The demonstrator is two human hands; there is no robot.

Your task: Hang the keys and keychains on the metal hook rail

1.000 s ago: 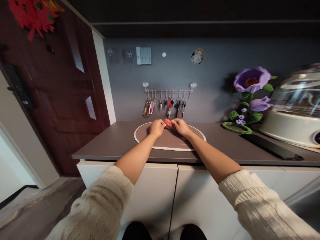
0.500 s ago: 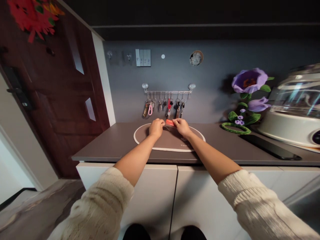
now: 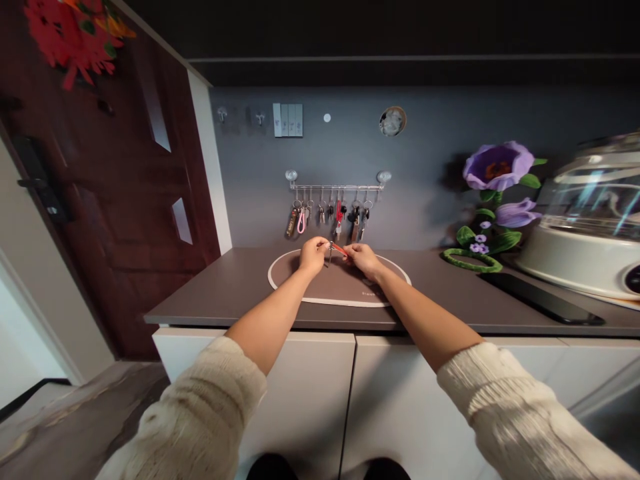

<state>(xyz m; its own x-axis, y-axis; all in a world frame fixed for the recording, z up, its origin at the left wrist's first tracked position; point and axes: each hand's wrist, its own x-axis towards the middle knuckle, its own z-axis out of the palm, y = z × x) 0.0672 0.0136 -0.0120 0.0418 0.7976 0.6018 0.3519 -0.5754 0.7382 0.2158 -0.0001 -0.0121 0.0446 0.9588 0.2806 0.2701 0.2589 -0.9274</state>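
Below our fingers point(image 3: 323, 247), a rounded, pale-edged mat point(image 3: 336, 285) is lying on a dark counter point(image 3: 210, 283); beyond them, keys point(image 3: 321, 214) are hanging along a grey wall point(image 3: 250, 160). Our left hand point(image 3: 312, 255) is pinching a thin metal piece point(image 3: 329, 258); our right hand point(image 3: 364, 259) is gripping a red tag point(image 3: 339, 249), slanting between both. Rightward, a fuzzy purple flower point(image 3: 500, 168) is standing.

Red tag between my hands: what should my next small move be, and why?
Perhaps tilt the red tag with your right hand until its flat face shows: it sits nearly edge-on, gripped at its right end. Your left hand pinches by its other end, where a slim metal piece hangs, so it could steady that side.
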